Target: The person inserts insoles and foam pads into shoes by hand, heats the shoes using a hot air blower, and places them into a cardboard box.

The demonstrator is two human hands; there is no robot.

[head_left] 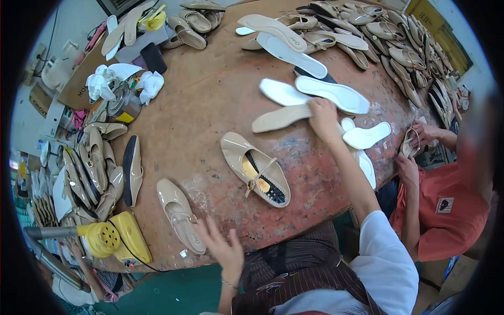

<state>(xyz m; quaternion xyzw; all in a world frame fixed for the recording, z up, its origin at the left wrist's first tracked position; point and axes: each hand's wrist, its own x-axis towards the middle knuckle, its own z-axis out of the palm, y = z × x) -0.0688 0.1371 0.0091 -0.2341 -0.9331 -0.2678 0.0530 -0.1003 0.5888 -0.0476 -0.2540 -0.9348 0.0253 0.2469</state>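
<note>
My right hand is closed on one end of a beige insole, which lies level over the table. Just behind it are a white insole, slightly blurred, and another white insole. My left hand has its fingers spread beside the heel of a glossy beige shoe with a strap; I cannot tell whether the fingertips touch it. Between my hands rests a second beige strapped shoe, its dark inside and a yellow patch showing.
Beige shoes are heaped at the back right and at the left. A yellow lamp stands front left. White insoles lie near my right forearm. A co-worker in a red shirt handles a shoe at the right.
</note>
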